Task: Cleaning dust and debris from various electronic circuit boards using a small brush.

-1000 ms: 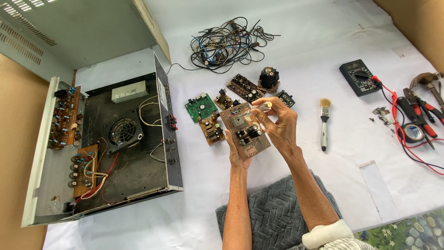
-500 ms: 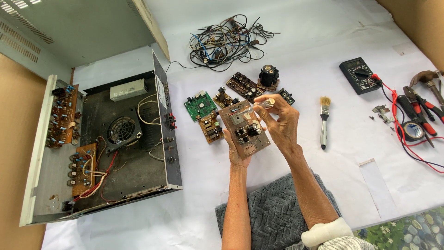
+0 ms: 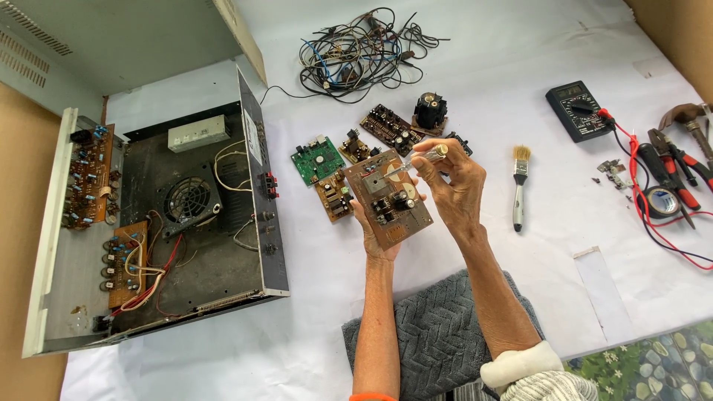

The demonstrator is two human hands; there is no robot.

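My left hand [image 3: 377, 236] supports a brown circuit board [image 3: 388, 197] from beneath, fingers wrapped around its lower edge so the component side faces up toward me. The board is tilted, held above the white sheet [image 3: 445, 111], and carries a grey metal plate, a dark capacitor and a few smaller parts.

My right hand [image 3: 453, 186] is closed around a small clear tool with a metallic cap [image 3: 425, 155], pinched between thumb and fingertips. Its thin tip points down-left and meets the board near the upper edge. I cannot tell exactly which component it touches.

Just beyond the left hand, several loose boards lie on the sheet: a green circuit board [image 3: 316, 158], a small brown board [image 3: 333, 197] touching the held board's left side in this view, and a long dark board [image 3: 390, 128] farther out. A black cylindrical part [image 3: 430, 111] stands beyond the right hand, and a tangle of wires [image 3: 358, 52] lies farther still.

To the right of the right hand lies a paintbrush [image 3: 519, 186], bristles pointing away. Well apart on that side sit a multimeter [image 3: 577, 110] with red and black leads, a roll of black tape [image 3: 658, 201] and pliers [image 3: 677, 167].

Well to the left of the left hand stands an opened amplifier chassis [image 3: 160, 223], with a fan and orange boards inside. A grey cushion [image 3: 438, 338] lies beneath my forearms.
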